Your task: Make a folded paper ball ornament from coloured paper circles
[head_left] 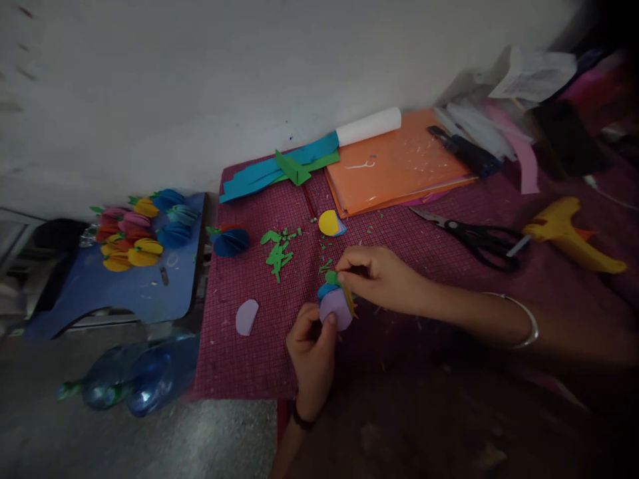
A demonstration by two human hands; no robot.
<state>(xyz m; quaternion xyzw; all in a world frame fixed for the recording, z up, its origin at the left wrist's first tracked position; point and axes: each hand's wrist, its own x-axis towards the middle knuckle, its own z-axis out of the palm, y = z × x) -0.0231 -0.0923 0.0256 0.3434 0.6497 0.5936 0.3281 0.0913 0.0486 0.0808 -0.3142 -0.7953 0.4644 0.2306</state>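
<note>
My left hand pinches a folded paper ornament with lilac, blue and yellow sides. At the ornament's top, my right hand has thumb and finger closed on a small green paper leaf. The leaf touches the ornament or lies very close; I cannot tell whether it is attached. Left of my hands lie a pile of green paper cuttings and a lilac paper piece. A yellow paper circle rests beyond them. A dark blue paper ornament sits near the cloth's left edge.
Black-handled scissors and a yellow glue gun lie to the right. Behind are an orange sheet stack, a cutter knife and blue paper strips. Finished ornaments cover a low blue table; plastic bottles lie below.
</note>
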